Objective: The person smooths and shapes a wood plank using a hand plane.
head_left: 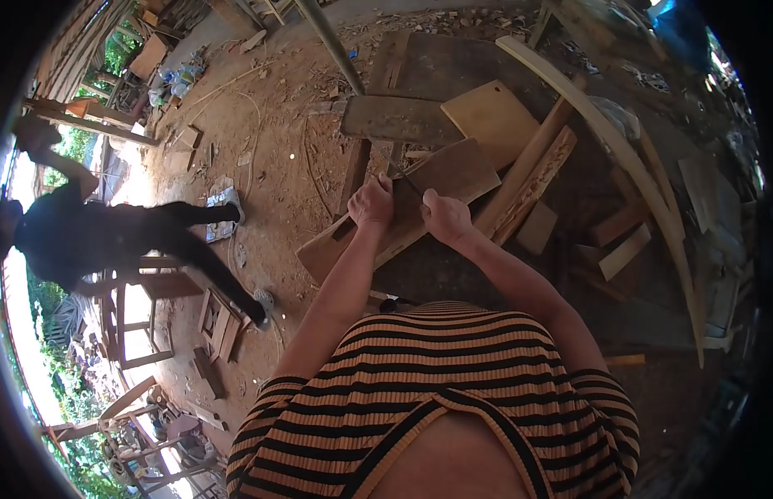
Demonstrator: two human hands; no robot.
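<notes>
My left hand (371,201) is closed in a fist over a wide wooden board (453,172). What its fingers hold, if anything, is hidden. My right hand (444,216) is wrapped round the end of a thin dark tool (409,180), which slants up and left from the fist toward my left hand. Its exact kind is too small to tell. The board lies at a slant under both hands, its lower left end reaching past my left forearm. Just beyond it rests a lighter square panel (492,121).
A long curved plank (602,125) arches along the right side, beside wooden beams (528,175) and offcuts (626,251). At left a person in dark clothes (87,233) stands on the dirt floor near a wooden frame (145,362). A post (330,46) stands ahead.
</notes>
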